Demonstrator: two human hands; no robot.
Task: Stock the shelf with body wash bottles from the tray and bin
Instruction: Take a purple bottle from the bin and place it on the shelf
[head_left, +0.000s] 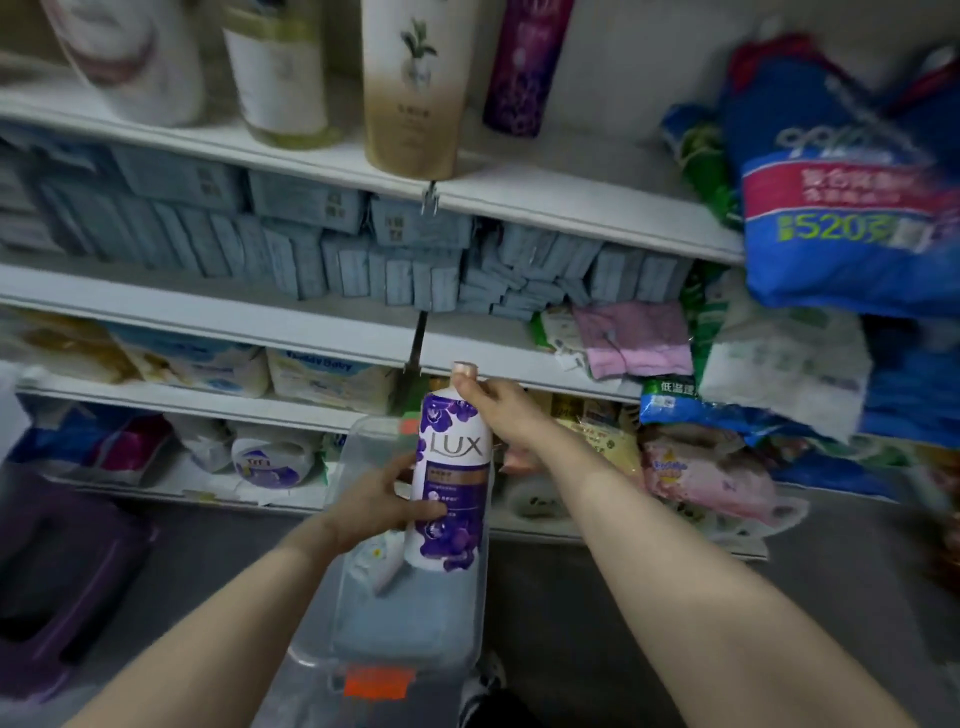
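Lux body wash, a tall white plastic bottle with purple flowers (453, 480), stands upright above the clear plastic bin (337, 467). Our left hand (376, 501) wraps its fingers round the lower body for support, while our right hand (498, 402) pinches the neck near the pink cap, likely steering it toward the white shelf (545, 195).

lux body wash bottle (453, 478), purple and white, upright over clear bin (343, 613); left hand (382, 499) grips its body, right hand (493, 402) its cap; shelves (571, 202) behind.
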